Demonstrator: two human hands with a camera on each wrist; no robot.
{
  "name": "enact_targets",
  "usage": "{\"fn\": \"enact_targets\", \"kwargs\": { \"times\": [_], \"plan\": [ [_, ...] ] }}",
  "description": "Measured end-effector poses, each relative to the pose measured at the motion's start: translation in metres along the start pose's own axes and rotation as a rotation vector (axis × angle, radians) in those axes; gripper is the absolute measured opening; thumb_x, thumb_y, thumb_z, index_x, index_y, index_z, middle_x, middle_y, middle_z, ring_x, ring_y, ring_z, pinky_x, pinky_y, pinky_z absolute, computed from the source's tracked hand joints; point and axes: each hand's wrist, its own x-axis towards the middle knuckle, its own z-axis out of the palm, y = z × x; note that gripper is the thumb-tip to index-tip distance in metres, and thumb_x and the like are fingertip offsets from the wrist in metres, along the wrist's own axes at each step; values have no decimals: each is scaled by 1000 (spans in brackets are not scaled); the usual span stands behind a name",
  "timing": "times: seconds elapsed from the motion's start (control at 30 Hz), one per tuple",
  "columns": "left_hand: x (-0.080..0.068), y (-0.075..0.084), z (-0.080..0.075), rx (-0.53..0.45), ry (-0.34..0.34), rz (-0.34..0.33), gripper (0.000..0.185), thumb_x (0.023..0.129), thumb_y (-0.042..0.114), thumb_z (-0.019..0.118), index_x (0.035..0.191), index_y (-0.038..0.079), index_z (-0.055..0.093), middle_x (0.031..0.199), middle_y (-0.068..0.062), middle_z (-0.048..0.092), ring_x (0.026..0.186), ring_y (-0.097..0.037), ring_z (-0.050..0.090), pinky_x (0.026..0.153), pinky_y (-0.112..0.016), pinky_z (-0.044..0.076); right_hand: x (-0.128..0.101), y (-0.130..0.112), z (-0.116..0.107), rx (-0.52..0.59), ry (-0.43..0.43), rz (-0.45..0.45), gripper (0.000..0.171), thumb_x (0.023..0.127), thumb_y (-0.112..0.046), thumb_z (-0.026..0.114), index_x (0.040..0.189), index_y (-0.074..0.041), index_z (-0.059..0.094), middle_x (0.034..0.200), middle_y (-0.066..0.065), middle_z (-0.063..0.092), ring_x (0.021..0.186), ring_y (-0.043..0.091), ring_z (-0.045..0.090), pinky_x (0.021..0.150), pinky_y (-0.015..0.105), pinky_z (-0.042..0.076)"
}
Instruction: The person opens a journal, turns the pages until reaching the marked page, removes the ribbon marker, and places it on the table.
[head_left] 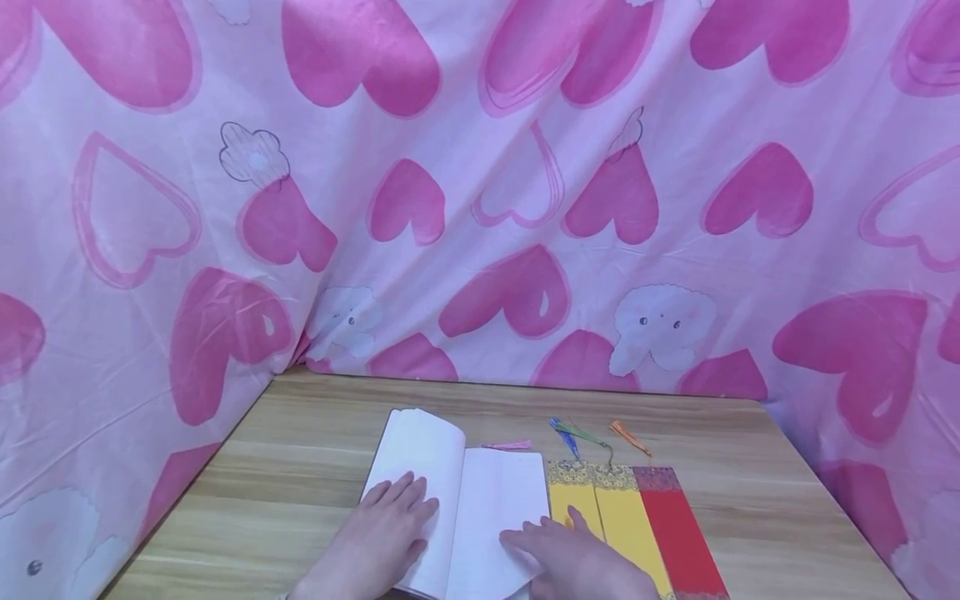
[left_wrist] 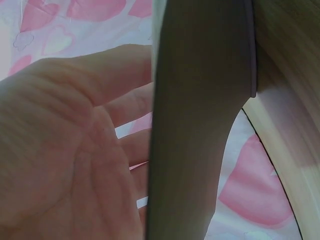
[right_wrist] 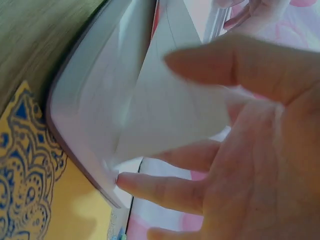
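A notebook [head_left: 492, 490] lies open on the table with blank-looking white pages. My left hand [head_left: 378, 533] rests on the left-hand page with its fingers spread and straight. In the left wrist view the notebook's dark edge hides the ends of the left fingers [left_wrist: 135, 147]. At the lower corner of the right-hand page, my right hand [head_left: 573, 558] holds a lifted page [right_wrist: 172, 100] between thumb and index finger. The thumb shows in front of this page in the right wrist view, and the index fingertip is hidden behind it.
Beside the notebook's right edge lie two yellow bookmarks [head_left: 628, 517] and a red bookmark [head_left: 682, 533], with patterned ends. Blue [head_left: 564, 437], green and orange tassels [head_left: 628, 437] extend beyond them. A pink tassel [head_left: 508, 446] shows behind the notebook. Heart-printed pink cloth [head_left: 480, 275] encloses the wooden table [head_left: 247, 500].
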Motion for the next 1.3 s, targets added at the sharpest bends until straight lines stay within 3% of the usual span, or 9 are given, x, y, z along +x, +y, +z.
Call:
{"fn": "enact_targets", "kwargs": {
  "times": [0.17,0.4,0.6,0.8,1.0,1.17,1.3],
  "plan": [
    [-1,0,-1,-7,-5,0,37,77,26,79,110,13,67,120,-11,62,117,-31,57,91,-48,49,3,0,-2,-7,74,-29,47,82,-20,75,126,-32,64,116,-17,65,112,17,60,106,69,23],
    [-1,-1,-1,-10,-13,-5,37,78,26,79,111,14,66,121,-11,62,118,-31,57,93,-48,48,2,1,-5,18,128,-61,43,85,-25,73,127,-30,64,111,-16,66,104,10,61,105,69,25],
    [-1,0,-1,-22,-23,-12,37,79,26,79,112,13,66,122,-11,62,119,-31,56,94,-48,48,1,0,-6,-3,205,-66,41,85,-29,74,125,-25,66,109,-11,66,103,14,60,101,62,35],
    [-2,0,-1,-25,-19,-16,37,79,26,78,111,12,67,122,-11,62,119,-30,56,94,-47,47,1,-3,1,-72,447,-134,32,86,-22,70,118,-18,67,128,7,59,122,33,51,97,60,42],
    [-1,0,-3,-16,-33,-29,38,80,26,78,113,11,67,120,-11,62,118,-31,56,93,-48,47,6,-9,6,48,626,-103,47,75,-1,72,119,-16,65,148,21,39,134,48,34,97,68,38],
    [0,1,-5,-5,-39,-44,39,79,26,79,113,11,68,118,-10,62,116,-30,57,93,-47,48,9,-14,10,138,670,-129,63,71,10,67,128,-15,61,158,15,22,139,41,28,95,57,47],
    [0,1,-6,12,-17,-38,38,78,25,80,111,12,68,115,-9,63,114,-29,58,91,-46,49,11,-18,14,213,639,-152,62,83,-6,71,141,-16,49,159,16,19,140,39,28,97,53,47]
  ]
}}
